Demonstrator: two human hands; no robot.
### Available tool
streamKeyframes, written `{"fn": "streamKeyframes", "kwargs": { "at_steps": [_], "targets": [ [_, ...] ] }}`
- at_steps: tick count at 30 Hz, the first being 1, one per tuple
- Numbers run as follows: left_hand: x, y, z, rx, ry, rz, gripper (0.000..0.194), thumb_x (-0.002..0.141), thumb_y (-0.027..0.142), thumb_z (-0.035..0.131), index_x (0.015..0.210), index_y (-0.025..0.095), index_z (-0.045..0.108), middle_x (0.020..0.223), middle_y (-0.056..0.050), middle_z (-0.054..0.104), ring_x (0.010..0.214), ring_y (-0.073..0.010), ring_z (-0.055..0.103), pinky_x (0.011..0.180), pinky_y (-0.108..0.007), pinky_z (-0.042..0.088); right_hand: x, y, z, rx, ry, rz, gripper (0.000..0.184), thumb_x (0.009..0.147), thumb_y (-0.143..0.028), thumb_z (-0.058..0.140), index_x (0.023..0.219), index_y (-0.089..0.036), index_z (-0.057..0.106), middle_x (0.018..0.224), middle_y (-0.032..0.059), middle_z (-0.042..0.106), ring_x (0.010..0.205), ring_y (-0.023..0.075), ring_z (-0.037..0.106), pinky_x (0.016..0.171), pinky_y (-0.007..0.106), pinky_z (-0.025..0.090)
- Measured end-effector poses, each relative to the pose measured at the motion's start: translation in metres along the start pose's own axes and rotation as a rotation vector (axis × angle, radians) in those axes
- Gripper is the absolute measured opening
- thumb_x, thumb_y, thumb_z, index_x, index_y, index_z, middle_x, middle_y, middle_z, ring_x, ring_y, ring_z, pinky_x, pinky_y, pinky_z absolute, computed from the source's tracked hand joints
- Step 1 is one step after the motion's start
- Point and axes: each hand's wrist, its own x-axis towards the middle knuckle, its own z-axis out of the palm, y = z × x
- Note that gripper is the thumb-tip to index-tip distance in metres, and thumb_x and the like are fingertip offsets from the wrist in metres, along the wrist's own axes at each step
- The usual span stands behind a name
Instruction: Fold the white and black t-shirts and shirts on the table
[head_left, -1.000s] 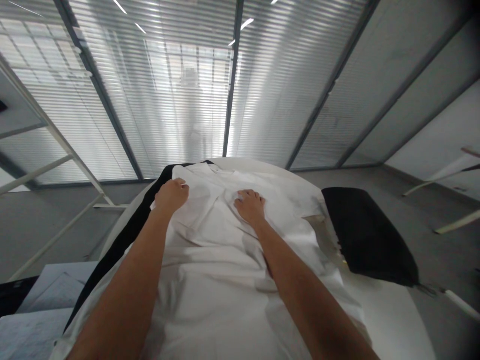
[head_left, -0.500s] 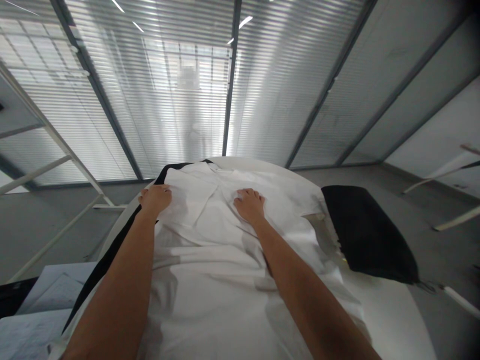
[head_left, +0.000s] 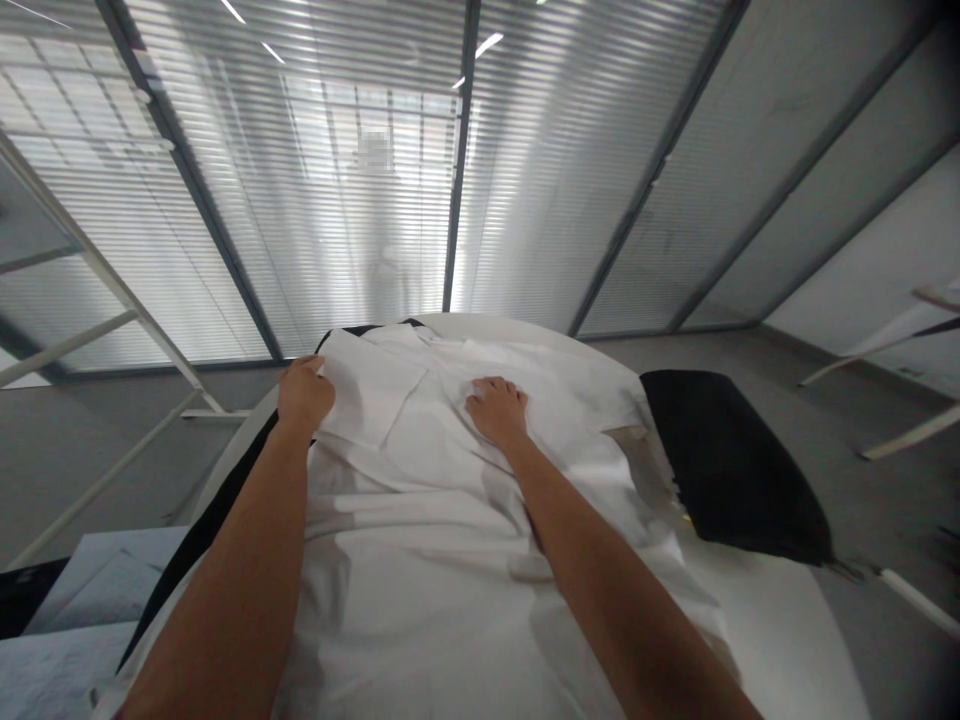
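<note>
A white shirt (head_left: 420, 560) lies spread over a round white table (head_left: 787, 640), with a dark cloth (head_left: 217, 520) showing under its left edge. My left hand (head_left: 304, 392) is closed on the shirt's upper left edge, near the far side of the table. My right hand (head_left: 496, 408) rests on the shirt near its collar, fingers bent and pressing the fabric down. Both forearms reach out over the shirt.
A black garment (head_left: 731, 470) lies on the table's right side. Grey papers or boards (head_left: 60, 640) sit at the lower left. A white metal frame (head_left: 97, 330) stands at left. Glass walls with blinds (head_left: 465, 160) rise behind the table.
My left hand slid left along the shirt's top edge to its left corner, pulling the fabric flatter there. My right hand has stayed in place.
</note>
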Motion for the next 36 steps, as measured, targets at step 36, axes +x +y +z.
{"fn": "streamKeyframes", "kwargs": {
  "at_steps": [36],
  "targets": [
    [-0.072,0.113,0.028,0.262,-0.100,0.303,0.037,0.088,0.036,0.040,0.103,0.015,0.067,0.105,-0.017,0.066,0.104,-0.0326,0.056,0.088,-0.047,0.038,-0.008,-0.018,-0.024,-0.131,-0.156,-0.199,0.044,0.093,-0.044,0.041,0.131,-0.026,0.053,0.129,0.0111,0.055,0.117,0.0282,0.048,0.096,0.044,0.036]
  ]
}}
